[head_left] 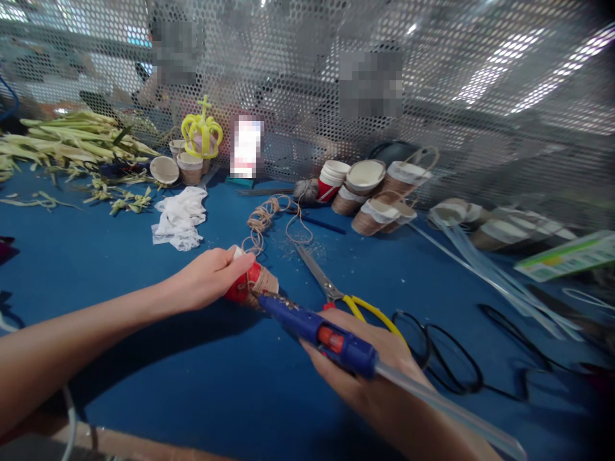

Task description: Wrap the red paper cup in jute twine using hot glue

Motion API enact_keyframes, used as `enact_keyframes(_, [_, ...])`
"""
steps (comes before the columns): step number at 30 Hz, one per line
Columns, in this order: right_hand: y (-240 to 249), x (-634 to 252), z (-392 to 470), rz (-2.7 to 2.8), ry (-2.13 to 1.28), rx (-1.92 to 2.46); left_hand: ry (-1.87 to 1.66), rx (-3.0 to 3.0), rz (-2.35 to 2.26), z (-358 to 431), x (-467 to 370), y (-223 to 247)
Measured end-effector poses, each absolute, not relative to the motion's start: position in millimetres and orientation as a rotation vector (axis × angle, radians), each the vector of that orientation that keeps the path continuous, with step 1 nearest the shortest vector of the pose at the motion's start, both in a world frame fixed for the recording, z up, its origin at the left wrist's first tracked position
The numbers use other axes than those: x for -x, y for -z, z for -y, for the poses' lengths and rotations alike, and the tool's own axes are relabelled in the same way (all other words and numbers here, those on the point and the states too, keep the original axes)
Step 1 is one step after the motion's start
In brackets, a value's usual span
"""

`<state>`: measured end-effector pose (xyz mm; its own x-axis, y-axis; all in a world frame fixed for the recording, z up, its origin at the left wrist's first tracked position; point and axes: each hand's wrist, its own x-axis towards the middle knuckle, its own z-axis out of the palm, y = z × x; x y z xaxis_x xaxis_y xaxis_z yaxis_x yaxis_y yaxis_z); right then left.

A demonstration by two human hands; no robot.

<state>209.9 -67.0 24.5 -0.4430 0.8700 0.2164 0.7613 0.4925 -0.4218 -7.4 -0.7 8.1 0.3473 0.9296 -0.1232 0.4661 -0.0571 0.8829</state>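
Two hands are at work, one thing in each. The left grip (209,276) is closed around one red cup (252,274), left of the frame's centre, its rim end under the fingers and its other end, wound with twine, pointing right. The right grip (350,384), lower right of centre, is wrapped around one blue glue gun (307,325); its nozzle meets the cup's twine, though whether it touches I cannot tell. One clear glue stick (446,402) juts from the gun's rear.

One coil of twine (262,218) lies just above the cup on the blue counter (182,384). One pair of scissors (332,289), yellow-handled, lies beside the right grip.

At upper centre-right, five twine-wrapped cups (375,216) with pale linings surround one red-and-white cup stack (332,180). More cups at the right edge blur too much to count. At upper left are one yellow crown (204,131), at least three cups (190,168), one of them tipped with its pale inside showing, and one crumpled white cloth (180,216).
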Motion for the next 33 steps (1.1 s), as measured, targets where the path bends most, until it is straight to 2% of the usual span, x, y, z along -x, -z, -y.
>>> enact_keyframes(18, [-31.8,-210.5,63.8,2.293,-0.363,1.351,-0.567,-1.915,-1.215,-0.2,10.5,-7.5])
enact_keyframes(33, [-30.3,-212.8,64.0,2.384,-0.081,1.367,-0.525,-1.952,-1.16,3.1,9.3,-15.9])
